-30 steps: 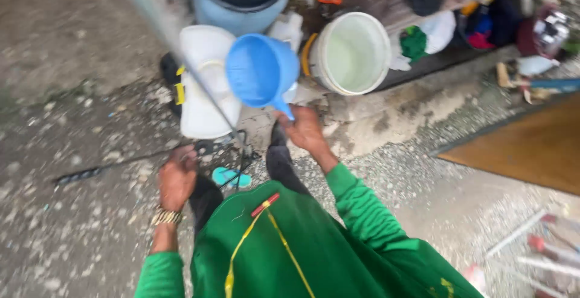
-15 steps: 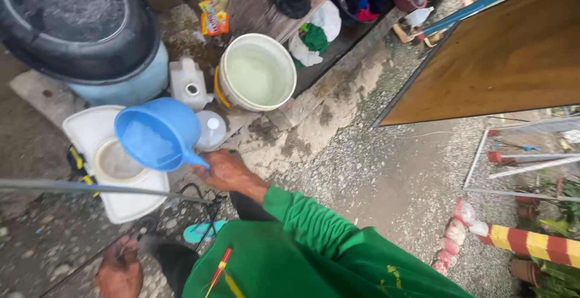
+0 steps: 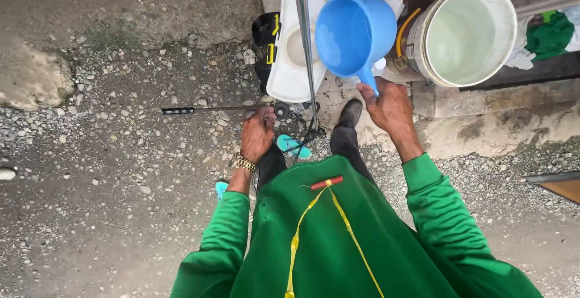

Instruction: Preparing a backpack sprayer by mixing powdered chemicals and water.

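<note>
Right hand (image 3: 391, 109) in firm grip on blue dipper (image 3: 353, 32) handle; left hand (image 3: 257, 136) loosely curled, its hold unclear, white tank (image 3: 290, 83) partly hidden.

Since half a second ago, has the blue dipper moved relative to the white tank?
Yes. The blue dipper has moved from the white tank's opening toward the side nearer the white bucket. The right hand holds its handle.

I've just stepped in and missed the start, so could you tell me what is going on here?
A person in a green top stands on gravel. Their right hand holds a blue dipper by its handle, tipped above a white tank with a round opening. Their left hand hangs by a thin black wand lying on the ground. A white bucket stands alongside.
</note>
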